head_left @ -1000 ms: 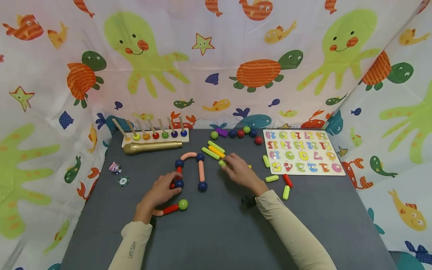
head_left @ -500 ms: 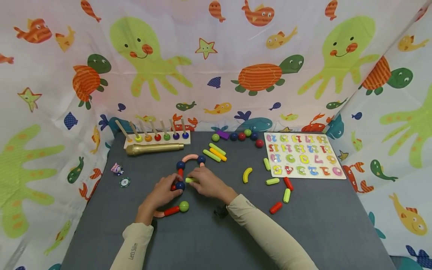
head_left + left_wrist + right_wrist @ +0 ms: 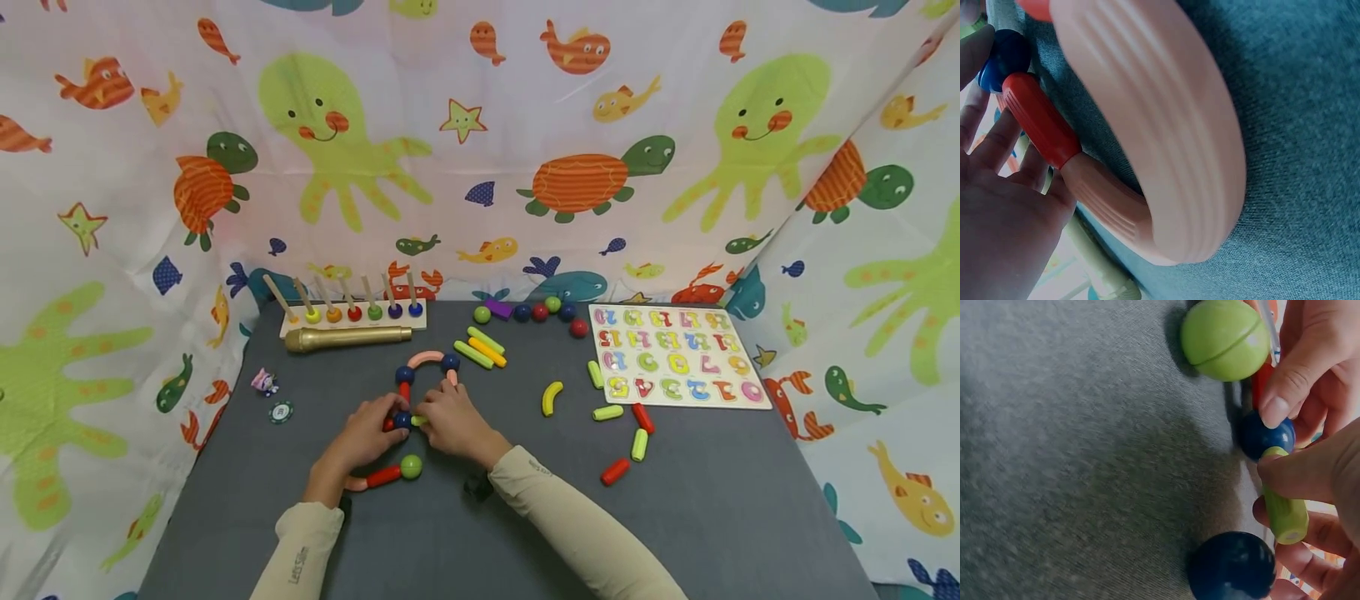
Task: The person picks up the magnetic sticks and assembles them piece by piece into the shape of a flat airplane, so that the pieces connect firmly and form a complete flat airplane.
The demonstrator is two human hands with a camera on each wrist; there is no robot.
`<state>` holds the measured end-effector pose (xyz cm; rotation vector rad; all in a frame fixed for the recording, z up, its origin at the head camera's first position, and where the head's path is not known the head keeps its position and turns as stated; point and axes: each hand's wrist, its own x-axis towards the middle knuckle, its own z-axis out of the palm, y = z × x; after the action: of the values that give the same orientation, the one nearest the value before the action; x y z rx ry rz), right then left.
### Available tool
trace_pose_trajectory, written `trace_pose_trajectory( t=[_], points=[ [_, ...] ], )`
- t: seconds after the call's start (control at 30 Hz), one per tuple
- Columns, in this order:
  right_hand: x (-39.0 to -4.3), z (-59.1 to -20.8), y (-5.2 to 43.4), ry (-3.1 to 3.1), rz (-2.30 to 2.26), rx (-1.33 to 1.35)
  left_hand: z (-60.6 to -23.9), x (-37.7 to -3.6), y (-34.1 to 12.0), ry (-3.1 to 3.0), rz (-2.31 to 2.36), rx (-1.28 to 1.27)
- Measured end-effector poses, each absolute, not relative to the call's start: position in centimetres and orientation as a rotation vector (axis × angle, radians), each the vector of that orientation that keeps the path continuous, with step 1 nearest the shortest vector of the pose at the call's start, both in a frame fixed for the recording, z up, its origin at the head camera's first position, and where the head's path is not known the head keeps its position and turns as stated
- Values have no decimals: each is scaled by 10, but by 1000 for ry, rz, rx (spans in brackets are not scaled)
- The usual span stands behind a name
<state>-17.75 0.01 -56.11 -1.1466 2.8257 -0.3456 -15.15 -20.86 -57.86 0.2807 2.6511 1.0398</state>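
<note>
Two hands meet at one blue ball (image 3: 402, 419) just below the pink arch (image 3: 426, 359): the left hand (image 3: 365, 435) pinches the ball, and the right hand (image 3: 451, 421) holds one green stick (image 3: 1285, 509) with its end touching that ball. Right of the arch lie three sticks (image 3: 480, 347) side by side, one yellow curve (image 3: 551, 397) and, further right, one number board (image 3: 672, 357); one gold microphone (image 3: 347, 337) lies left of the arch.

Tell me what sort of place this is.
Probably a children's play corner set up for toy work: a grey table walled by cartoon sea-animal sheets, holding a number puzzle board, a bead-and-peg board and scattered stick-and-ball pieces.
</note>
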Motion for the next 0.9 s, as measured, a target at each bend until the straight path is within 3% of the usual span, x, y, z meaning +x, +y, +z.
trace_pose_trajectory(
  t=[0.73, 0.9],
  points=[
    [-156, -577, 58, 2804, -638, -987, -574, -154, -201, 2646, 864, 282],
    [-157, -579, 66, 2726, -883, -867, -571, -159, -195, 2649, 802, 260]
  ],
)
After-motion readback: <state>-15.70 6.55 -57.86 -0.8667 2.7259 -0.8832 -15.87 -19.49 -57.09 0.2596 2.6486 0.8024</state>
